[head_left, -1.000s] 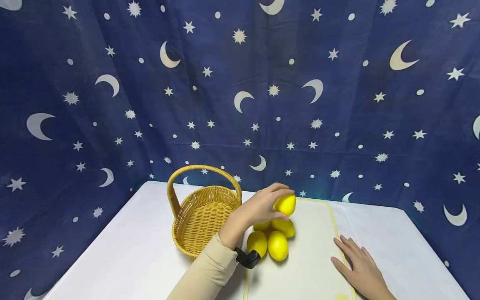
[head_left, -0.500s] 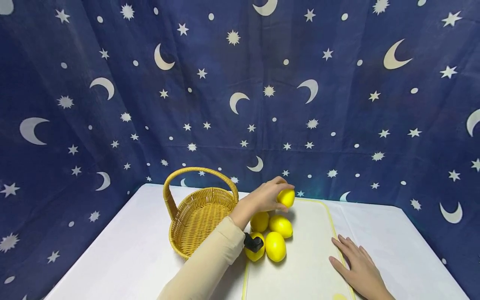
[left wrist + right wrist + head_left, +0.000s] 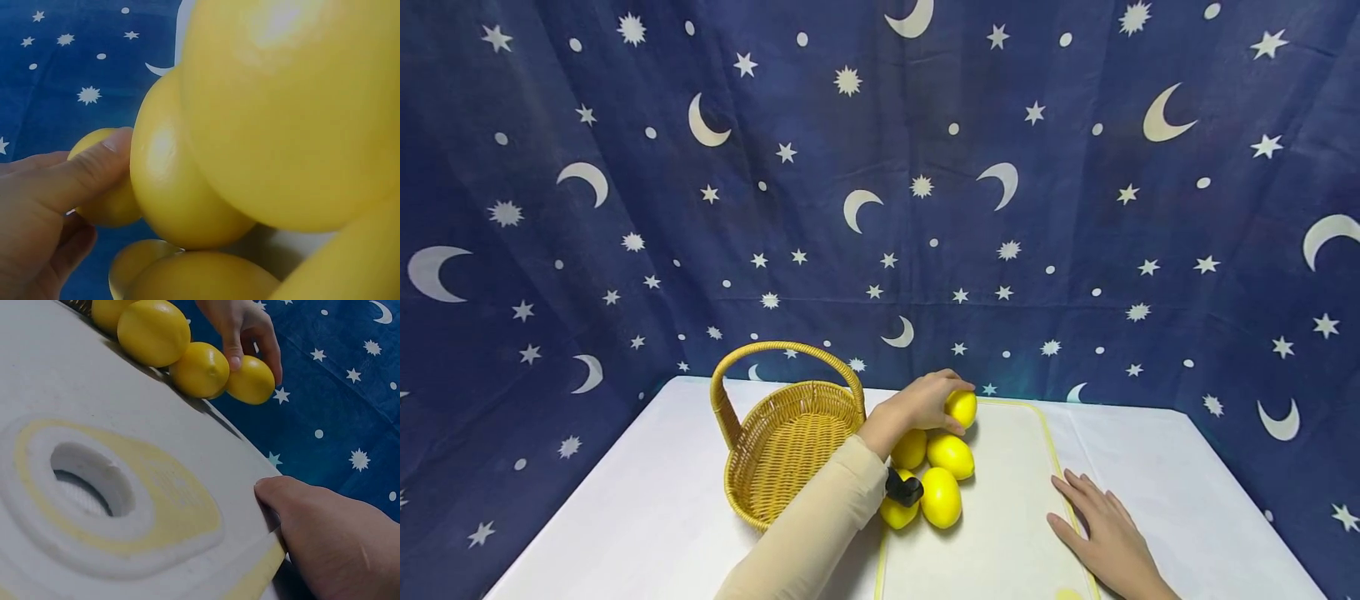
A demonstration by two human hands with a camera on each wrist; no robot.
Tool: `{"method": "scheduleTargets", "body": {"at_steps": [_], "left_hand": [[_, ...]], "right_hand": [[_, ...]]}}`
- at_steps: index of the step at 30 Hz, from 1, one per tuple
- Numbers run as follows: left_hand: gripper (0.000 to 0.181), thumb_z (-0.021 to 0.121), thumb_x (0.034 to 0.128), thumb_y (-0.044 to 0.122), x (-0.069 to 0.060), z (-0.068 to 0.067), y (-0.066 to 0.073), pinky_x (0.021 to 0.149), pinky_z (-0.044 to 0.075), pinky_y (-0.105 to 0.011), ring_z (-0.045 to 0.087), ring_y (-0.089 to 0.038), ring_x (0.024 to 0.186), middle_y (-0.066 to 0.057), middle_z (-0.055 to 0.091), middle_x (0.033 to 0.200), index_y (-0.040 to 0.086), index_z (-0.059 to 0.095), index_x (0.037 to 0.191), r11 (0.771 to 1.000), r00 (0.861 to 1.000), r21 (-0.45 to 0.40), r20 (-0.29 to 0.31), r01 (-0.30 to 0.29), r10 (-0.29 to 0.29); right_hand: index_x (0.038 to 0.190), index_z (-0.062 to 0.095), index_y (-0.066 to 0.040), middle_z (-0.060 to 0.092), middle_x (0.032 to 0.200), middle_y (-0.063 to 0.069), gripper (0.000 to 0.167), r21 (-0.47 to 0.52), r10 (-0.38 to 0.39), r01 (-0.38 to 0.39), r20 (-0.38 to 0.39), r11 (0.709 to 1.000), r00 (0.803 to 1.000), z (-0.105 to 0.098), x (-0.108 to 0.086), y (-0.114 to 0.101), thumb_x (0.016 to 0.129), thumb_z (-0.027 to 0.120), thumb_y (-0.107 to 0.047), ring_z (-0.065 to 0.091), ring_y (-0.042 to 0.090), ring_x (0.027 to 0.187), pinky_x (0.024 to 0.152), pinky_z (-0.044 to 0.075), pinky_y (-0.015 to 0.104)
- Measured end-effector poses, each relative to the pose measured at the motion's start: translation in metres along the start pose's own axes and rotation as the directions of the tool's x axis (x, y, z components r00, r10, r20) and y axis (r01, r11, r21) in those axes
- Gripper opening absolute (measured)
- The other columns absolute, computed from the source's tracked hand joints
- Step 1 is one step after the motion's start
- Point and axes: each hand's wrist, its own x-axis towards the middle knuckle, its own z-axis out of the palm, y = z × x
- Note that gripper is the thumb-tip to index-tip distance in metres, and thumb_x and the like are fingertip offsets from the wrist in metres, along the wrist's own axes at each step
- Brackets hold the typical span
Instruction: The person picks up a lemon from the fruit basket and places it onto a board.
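My left hand (image 3: 922, 402) grips a yellow lemon (image 3: 962, 408) at the far end of a white cutting board (image 3: 1000, 517) with a yellow edge line. In the right wrist view, thumb and fingers pinch this lemon (image 3: 251, 380) from above, beside the other lemons. Several more lemons (image 3: 951, 456) lie grouped below the hand; the black wrist camera partly covers one. The left wrist view shows lemons (image 3: 187, 175) close up, with the thumb on the held one. My right hand (image 3: 1105, 533) rests with spread fingers on the board's right edge.
A wicker basket (image 3: 737, 492) with a tall arched handle stands left of the lemons, partly behind the left forearm. A white cloth (image 3: 647, 508) covers the table. A dark blue curtain (image 3: 820, 208) with moons and stars hangs behind. The board has a handle hole (image 3: 94, 481).
My left hand has moved the held lemon up off the pile toward the board's far end, then lowered it there. The right hand stays in place. The head view has shifted slightly right.
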Motion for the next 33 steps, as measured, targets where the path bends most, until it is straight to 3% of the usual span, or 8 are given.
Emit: {"method": "scheduleTargets", "body": {"at_steps": [5, 14, 33], "left_hand": [[0.074, 0.079, 0.0758, 0.039, 0.001, 0.001, 0.0, 0.104, 0.042, -0.029, 0.051, -0.018, 0.122, -0.001, 0.05, 0.139, 0.016, 0.048, 0.139, 1.0, 1.0, 0.025, 0.01, 0.007, -0.008], [0.072, 0.078, 0.0759, 0.039, 0.004, 0.002, 0.001, 0.105, 0.042, -0.029, 0.051, -0.017, 0.121, 0.0, 0.053, 0.137, 0.016, 0.05, 0.138, 0.998, 0.998, 0.02, 0.043, 0.054, -0.055], [0.072, 0.081, 0.0727, 0.039, 0.011, 0.01, -0.002, 0.101, 0.044, -0.027, 0.055, -0.017, 0.116, 0.0, 0.058, 0.13, 0.014, 0.054, 0.134, 0.995, 0.998, 0.078, 0.033, 0.054, -0.057]], "right_hand": [[0.137, 0.049, -0.009, 0.041, 0.144, 0.022, 0.069, -0.021, 0.012, -0.011, 0.005, 1.0, 1.0, 0.0, 0.001, -0.001, 0.088, 0.054, -0.058, 0.033, 0.047, 0.133, 0.106, 0.019, 0.065], [0.135, 0.05, -0.008, 0.042, 0.143, 0.023, 0.067, -0.017, 0.0, -0.001, -0.012, 1.0, 1.0, -0.002, -0.001, -0.001, 0.088, 0.056, -0.056, 0.034, 0.047, 0.132, 0.105, 0.02, 0.065], [0.136, 0.05, -0.011, 0.042, 0.144, 0.021, 0.063, 0.005, -0.017, 0.018, -0.039, 1.0, 0.999, 0.002, -0.002, 0.001, 0.09, 0.055, -0.053, 0.035, 0.046, 0.132, 0.11, 0.014, 0.063]]}}
